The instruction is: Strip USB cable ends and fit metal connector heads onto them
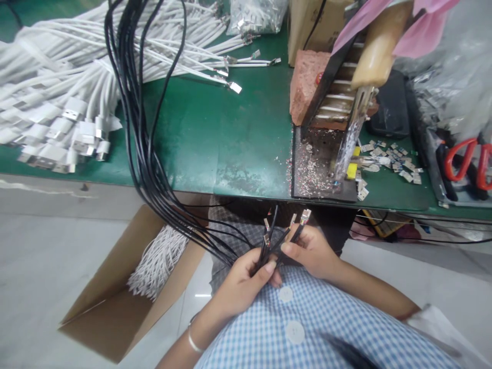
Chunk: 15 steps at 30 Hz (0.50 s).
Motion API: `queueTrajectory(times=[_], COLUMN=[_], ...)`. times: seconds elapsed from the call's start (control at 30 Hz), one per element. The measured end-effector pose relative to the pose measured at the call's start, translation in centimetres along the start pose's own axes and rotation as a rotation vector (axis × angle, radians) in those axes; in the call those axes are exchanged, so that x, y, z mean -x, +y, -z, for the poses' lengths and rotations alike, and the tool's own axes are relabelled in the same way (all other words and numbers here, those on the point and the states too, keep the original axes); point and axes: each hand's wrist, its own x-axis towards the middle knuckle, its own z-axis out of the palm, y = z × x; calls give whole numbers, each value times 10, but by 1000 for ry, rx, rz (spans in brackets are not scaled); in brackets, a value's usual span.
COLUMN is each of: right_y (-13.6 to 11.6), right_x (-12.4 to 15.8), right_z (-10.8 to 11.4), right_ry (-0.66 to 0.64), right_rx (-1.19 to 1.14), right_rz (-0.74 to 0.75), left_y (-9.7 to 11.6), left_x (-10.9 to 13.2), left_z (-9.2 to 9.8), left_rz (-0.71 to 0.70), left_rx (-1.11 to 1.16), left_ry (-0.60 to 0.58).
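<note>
Low in front of the green table's edge, my left hand [248, 277] is closed around the ends of several black cables [144, 148], which drape over the table from the top left. My right hand [313, 251] pinches one black cable end whose metal connector [306, 215] points up, just right of my left hand. More small metal connectors and one plain black end stick up between the two hands. Some of the fingers are hidden behind the cables.
White cables [57, 107] cover the table's left. A soldering iron [355, 128] leans by a red brick [307, 87], with small connectors [400, 159] and red-handled scissors [461, 159] farther right. An open carton [92, 297] stands below, left.
</note>
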Motion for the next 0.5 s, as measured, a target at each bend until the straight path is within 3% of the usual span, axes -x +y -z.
queueTrajectory(times=[0.5], right_y=[-5], right_x=[2], right_z=[-3], right_ry=[-8], right_rx=[29], right_rz=[-30], left_y=[-1], left_x=[1], left_z=[1], left_rz=[-9], left_rx=[-9], left_ry=[-9])
